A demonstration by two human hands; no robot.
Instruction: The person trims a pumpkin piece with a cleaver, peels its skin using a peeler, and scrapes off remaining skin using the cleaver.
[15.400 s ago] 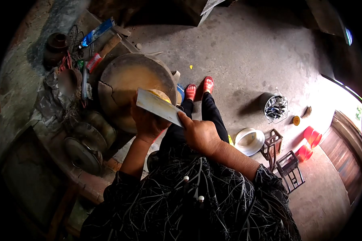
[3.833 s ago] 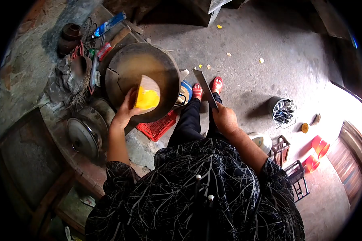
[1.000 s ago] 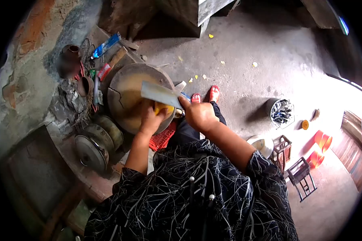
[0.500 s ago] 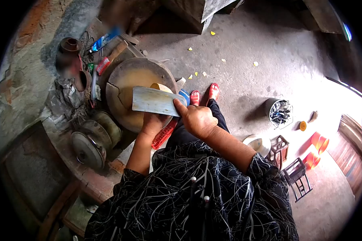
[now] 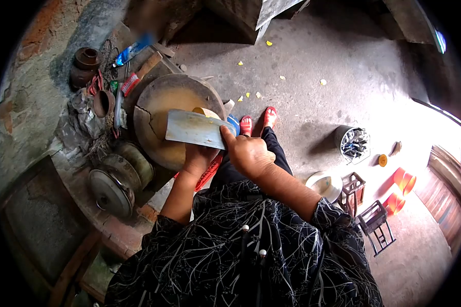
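My right hand (image 5: 248, 153) grips a broad cleaver (image 5: 195, 128), its index finger stretched along the blade. The cleaver lies level over a round wooden chopping block (image 5: 189, 88) with a cracked top. My left hand (image 5: 198, 157) is under the near side of the blade, its fingers hidden by it. Past the far edge of the blade shows the rim of a pale yellow piece (image 5: 205, 111), whose kind I cannot make out. Whether my left hand holds this piece cannot be seen.
Lidded pots (image 5: 110, 189) stand left of the block. Beyond are a brown clay jar (image 5: 87, 60) and a red brush (image 5: 130, 83). Small yellow scraps (image 5: 269, 43) dot the floor. To the right are a metal bucket (image 5: 354, 142), a white basin (image 5: 325, 186) and a stool (image 5: 375, 217).
The cleaver blade has tilted slightly, showing more of its flat side. Both hands stay nearly in place, and the view has shifted a little.
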